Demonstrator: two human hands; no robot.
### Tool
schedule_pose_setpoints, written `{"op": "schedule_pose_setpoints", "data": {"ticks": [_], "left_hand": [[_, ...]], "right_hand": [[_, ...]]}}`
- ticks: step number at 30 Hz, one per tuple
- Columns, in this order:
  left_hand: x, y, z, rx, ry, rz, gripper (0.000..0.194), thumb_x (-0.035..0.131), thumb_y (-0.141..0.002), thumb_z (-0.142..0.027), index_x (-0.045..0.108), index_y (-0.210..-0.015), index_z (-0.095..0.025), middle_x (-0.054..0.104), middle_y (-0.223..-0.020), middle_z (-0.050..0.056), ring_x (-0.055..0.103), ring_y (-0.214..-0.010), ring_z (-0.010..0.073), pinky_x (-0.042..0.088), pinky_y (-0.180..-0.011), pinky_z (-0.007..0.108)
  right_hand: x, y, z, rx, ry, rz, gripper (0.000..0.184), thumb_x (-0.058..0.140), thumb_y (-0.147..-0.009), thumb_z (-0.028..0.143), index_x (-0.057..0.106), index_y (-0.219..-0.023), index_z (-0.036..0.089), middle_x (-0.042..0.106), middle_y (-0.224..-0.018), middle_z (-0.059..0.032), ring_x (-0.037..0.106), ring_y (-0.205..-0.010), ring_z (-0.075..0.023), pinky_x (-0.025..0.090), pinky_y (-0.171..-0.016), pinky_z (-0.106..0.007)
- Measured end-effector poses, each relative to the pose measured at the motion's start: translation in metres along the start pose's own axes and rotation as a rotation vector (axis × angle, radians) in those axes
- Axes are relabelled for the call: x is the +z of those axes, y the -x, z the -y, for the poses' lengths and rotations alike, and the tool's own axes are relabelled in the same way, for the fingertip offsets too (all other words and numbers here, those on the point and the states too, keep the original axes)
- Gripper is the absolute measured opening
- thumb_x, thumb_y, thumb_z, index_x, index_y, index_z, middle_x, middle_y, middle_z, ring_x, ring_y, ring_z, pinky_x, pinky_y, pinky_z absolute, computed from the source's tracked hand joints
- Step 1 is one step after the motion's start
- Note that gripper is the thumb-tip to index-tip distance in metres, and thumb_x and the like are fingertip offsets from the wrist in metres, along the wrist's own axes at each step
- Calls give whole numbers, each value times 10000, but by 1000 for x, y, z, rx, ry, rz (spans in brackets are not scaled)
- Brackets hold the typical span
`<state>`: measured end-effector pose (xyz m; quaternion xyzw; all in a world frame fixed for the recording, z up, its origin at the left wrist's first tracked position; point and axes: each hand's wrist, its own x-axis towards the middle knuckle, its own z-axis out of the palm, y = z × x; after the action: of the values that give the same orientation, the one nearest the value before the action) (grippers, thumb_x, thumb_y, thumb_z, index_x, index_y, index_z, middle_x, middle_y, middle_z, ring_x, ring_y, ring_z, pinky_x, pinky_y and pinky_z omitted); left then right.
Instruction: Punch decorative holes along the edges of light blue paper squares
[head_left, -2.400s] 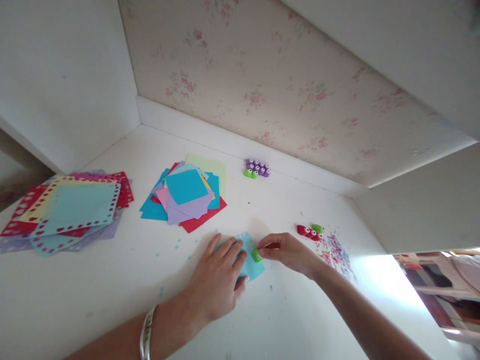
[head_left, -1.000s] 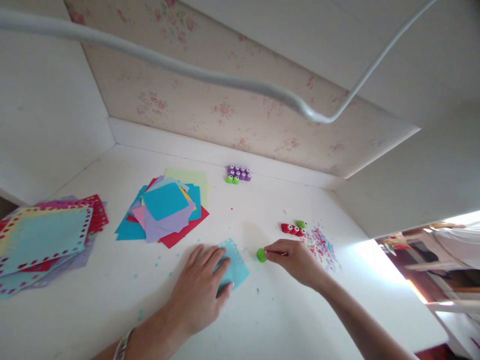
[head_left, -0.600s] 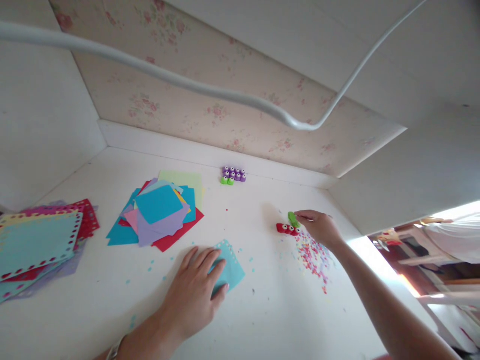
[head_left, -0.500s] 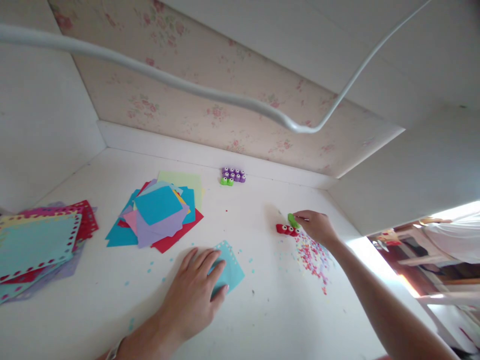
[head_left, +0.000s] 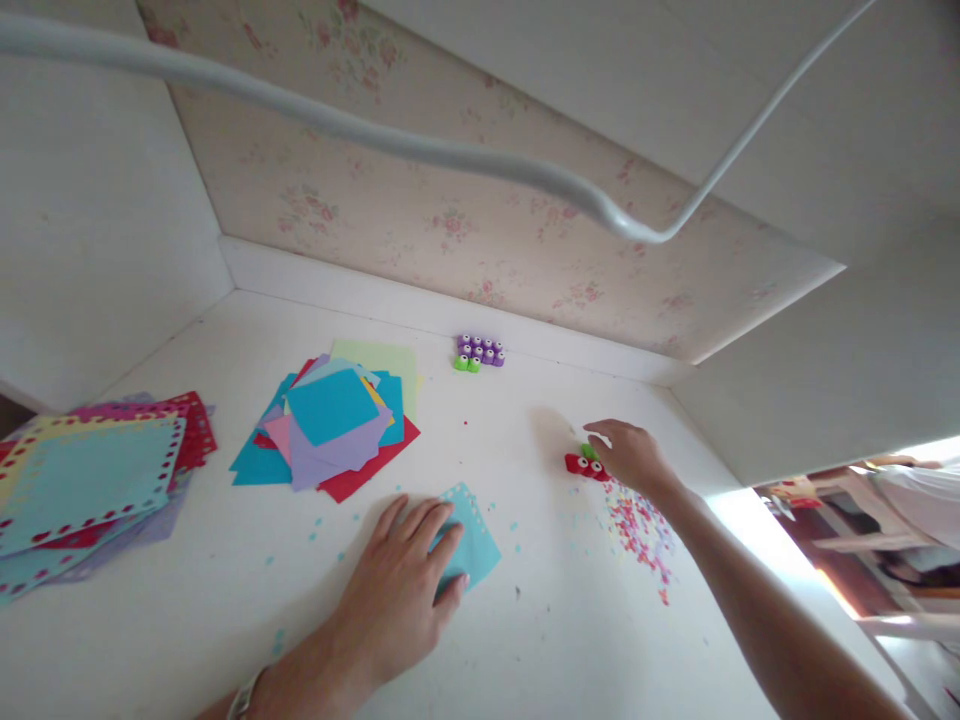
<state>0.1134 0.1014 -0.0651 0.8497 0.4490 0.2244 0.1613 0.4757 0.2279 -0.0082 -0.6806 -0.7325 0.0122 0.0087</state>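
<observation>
My left hand (head_left: 409, 575) lies flat, fingers spread, on a light blue paper square (head_left: 474, 540) with small holes along its upper edge. At the right, my right hand (head_left: 634, 458) hovers with curved, parted fingers just above a green block (head_left: 589, 452). That block sits against a short row of red blocks (head_left: 576, 464) with round white eyes; my hand covers part of both. No object shows between the right fingertips. Small paper dots (head_left: 637, 525) in pink, red and purple are scattered beside the right hand.
Coloured paper squares (head_left: 334, 408) are heaped at the back left. Hole-edged sheets (head_left: 97, 480) are stacked at the far left. Purple eyed blocks (head_left: 489, 352) and green eyed blocks (head_left: 466, 364) stand by the back wall. A white cable (head_left: 420, 150) crosses above.
My right hand has let go of the green block, which now rests by the red ones. My left hand stays on the light blue paper. The view has shifted slightly.
</observation>
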Motion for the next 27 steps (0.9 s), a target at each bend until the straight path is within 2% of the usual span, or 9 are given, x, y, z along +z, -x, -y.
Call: {"op": "schedule_pose_setpoints", "data": {"ticks": [3,7,10,13,17,21,24,27], "left_hand": [[1,0,0,-4,-7,1,331,574,-910,-408,615,-1201,-256,598,-1304,64,491,-1250,269,238,-1137,517],[1,0,0,-2,-21,-18,346,535,-939,-432,606,-1225,-251,586,-1318,68,493,-1241,268,248,-1130,520],[-1,-1,-1,-33,-68,-56,364,491,-964,-424,595,-1246,-218,569,-1329,89,503,-1196,284,325,-1066,515],[-4,-3,-1,-150,-146,-78,398,478,-965,-419,576,-1274,-189,596,-1237,118,530,-1073,310,411,-920,509],[-4,-5,3,-273,-214,-90,500,539,-927,-430,516,-1326,-131,594,-1158,153,527,-1000,325,428,-848,503],[-2,-7,9,-325,-197,-117,395,592,-896,-382,549,-1212,-149,582,-1134,139,524,-1026,312,425,-874,485],[-6,-7,13,-336,-161,-130,369,620,-878,-334,537,-1200,-174,585,-1114,115,519,-1051,308,424,-890,484],[-11,-7,18,-329,-107,-114,374,665,-837,-306,561,-1182,-207,596,-1073,85,517,-1061,311,428,-889,482]], "right_hand": [[3,-19,34,-51,-53,-5,345,450,-922,277,724,-1125,226,717,-1151,-66,672,-1034,-252,484,-940,-368],[17,-60,95,-121,-143,-22,359,452,-939,241,657,-1234,233,689,-1209,-39,675,-998,-190,484,-935,-298],[26,-93,133,-152,-183,-47,407,449,-951,206,570,-1340,204,602,-1344,-66,620,-1118,-195,445,-994,-297],[31,-121,156,-150,-198,-60,428,436,-973,197,507,-1393,172,536,-1406,-112,517,-1264,-233,392,-1055,-333],[35,-140,167,-115,-216,-40,320,452,-982,218,611,-1256,168,604,-1291,-146,540,-1223,-277,403,-1026,-377],[35,-139,165,-75,-285,-37,179,550,-932,221,684,-1040,171,656,-1185,-125,600,-1123,-271,425,-981,-374],[34,-120,160,-48,-382,-40,165,556,-927,232,658,-1045,177,687,-1138,-109,647,-1046,-236,458,-928,-346],[35,-80,155,-21,-498,-41,216,499,-963,290,585,-1141,202,707,-1127,-89,686,-989,-195,508,-843,-306]]}}
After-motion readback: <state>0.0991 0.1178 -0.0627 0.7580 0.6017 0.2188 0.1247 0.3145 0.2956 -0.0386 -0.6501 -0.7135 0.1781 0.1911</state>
